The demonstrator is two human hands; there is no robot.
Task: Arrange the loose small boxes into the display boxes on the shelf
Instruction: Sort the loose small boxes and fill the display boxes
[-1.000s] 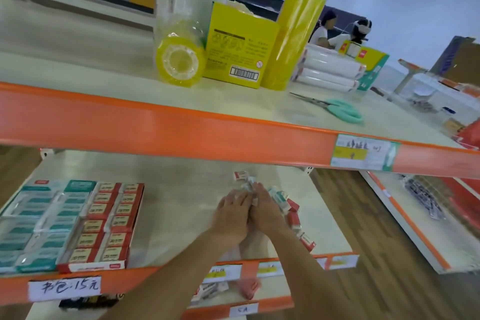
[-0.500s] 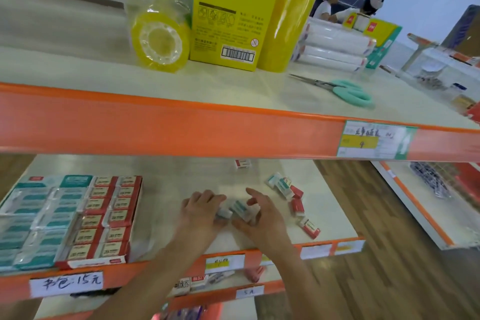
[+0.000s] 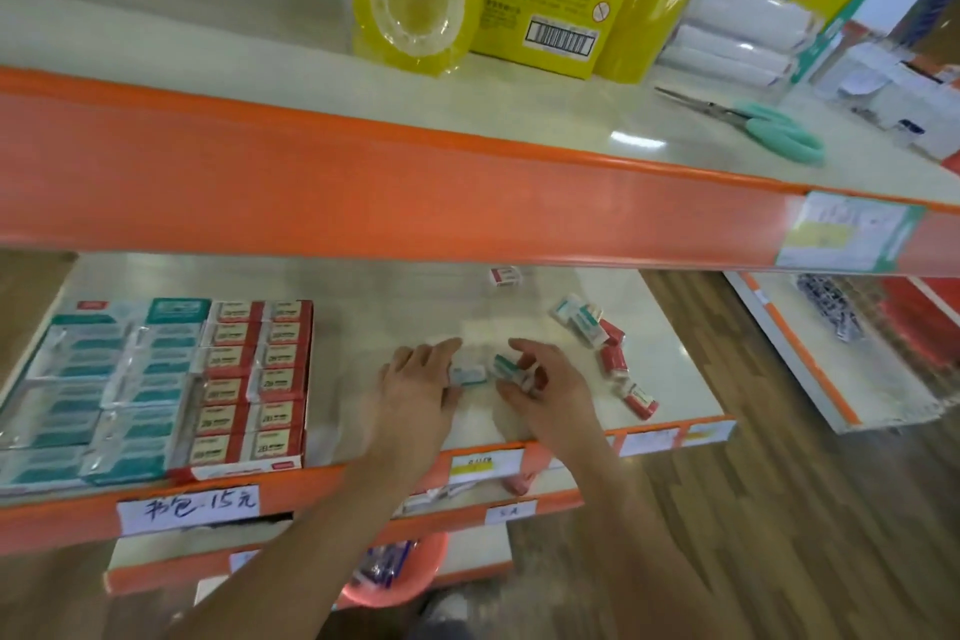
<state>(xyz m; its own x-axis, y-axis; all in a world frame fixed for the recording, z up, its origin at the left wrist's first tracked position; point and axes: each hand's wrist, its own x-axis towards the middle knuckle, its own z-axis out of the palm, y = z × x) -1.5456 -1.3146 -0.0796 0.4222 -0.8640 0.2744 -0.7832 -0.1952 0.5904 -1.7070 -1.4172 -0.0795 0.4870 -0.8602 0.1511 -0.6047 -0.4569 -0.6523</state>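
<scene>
A pale shelf with an orange edge is seen. Two full display boxes are set on it, well left of the hands. Small loose boxes are scattered just right of the hands, and one lies farther back.

Wood-plank floor, orange-edged shelving.

The shelf looks smooth and faintly glossy, with an orange painted edge. Tape roll sits in shiny clear plastic; the floor is wood-grained.
</scene>
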